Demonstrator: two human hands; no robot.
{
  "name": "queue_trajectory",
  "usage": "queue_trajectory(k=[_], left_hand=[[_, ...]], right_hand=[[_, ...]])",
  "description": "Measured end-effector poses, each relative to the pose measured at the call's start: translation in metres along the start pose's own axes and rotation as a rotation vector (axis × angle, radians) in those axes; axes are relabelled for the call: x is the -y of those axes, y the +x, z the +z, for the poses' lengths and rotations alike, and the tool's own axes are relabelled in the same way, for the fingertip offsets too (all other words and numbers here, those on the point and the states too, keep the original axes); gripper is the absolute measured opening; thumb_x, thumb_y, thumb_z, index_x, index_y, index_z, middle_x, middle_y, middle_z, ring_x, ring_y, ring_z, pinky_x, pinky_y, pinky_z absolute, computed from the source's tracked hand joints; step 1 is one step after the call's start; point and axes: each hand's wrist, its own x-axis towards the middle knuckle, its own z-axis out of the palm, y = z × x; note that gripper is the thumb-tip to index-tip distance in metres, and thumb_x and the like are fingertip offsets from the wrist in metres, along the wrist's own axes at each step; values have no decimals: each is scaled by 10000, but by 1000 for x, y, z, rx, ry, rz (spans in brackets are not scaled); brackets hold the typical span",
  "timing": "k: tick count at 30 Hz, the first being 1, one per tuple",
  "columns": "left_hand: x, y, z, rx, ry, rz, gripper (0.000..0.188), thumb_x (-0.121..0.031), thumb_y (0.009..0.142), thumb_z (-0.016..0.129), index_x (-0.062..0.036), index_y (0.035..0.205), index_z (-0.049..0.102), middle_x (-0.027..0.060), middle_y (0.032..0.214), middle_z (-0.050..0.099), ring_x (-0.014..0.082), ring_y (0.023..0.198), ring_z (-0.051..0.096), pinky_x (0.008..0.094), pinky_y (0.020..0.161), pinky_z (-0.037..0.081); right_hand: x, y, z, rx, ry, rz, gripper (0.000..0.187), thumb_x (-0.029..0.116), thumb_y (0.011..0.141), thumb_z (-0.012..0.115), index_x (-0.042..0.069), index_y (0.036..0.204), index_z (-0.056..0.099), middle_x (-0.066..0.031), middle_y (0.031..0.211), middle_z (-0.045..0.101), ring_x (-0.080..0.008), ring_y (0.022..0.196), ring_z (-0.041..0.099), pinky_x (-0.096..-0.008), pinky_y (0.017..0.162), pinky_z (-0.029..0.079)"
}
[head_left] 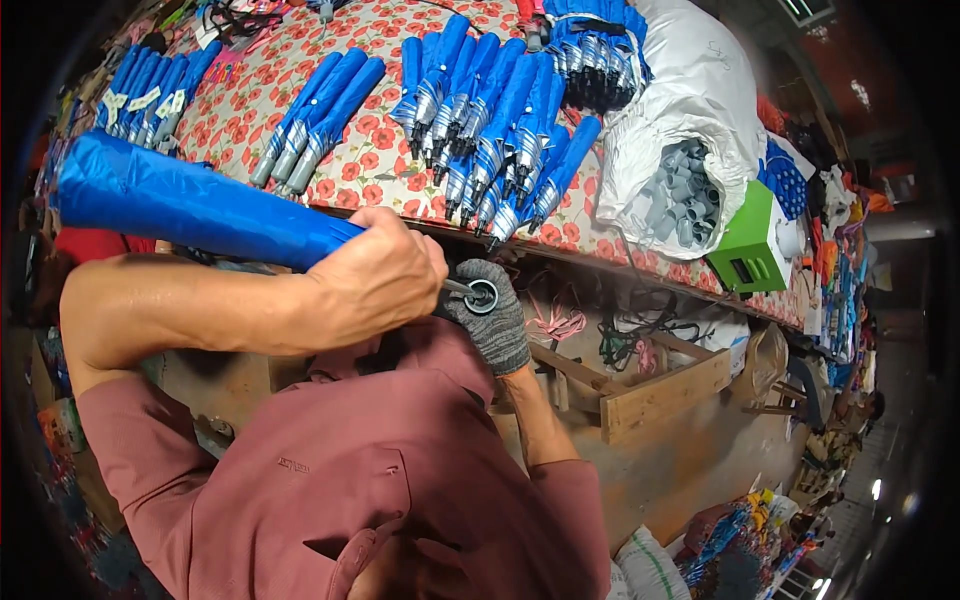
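Left fingers [430, 262] grip, partly hiding, a blue umbrella [200, 205]; right fingers [487, 270] clasp grey tube [485, 297]

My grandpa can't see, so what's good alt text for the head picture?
A left hand holds a blue umbrella; the gloved right hand holds a round gray piece. More blue umbrellas and a white sack rest on a flowered table.

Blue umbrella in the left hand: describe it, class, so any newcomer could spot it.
Start at the red-flowered cloth. Nearer the camera, the bare left hand grips the blue umbrella. Unlike the folded umbrellas lying on the cloth, it is held and looks largest.
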Motion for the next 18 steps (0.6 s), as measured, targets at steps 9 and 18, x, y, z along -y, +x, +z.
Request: queue_trajectory(k=[9, 18], left_hand=[[-4, 16, -16, 101, 66, 68, 252, -153, 934, 482, 36, 950, 648, 162, 712, 586, 248, 563, 481, 475, 520, 454], [-8, 23, -6, 155, 32, 92, 229, -150, 931, 482, -2, 856, 640, 156, 707, 573, 242, 572, 474, 462, 520, 459]], right_hand=[[3, 12, -8, 20, -117, -34, 593, 5, 703, 837, 69, 1250, 617, -75, 1208, 665, -205, 1045, 646, -306, 959, 511], [9, 15, -9, 55, -138, 8, 583, -5, 729, 791, 41, 1279, 603, -114, 1250, 615, -278, 1099, 617, -350, 1004, 495]])
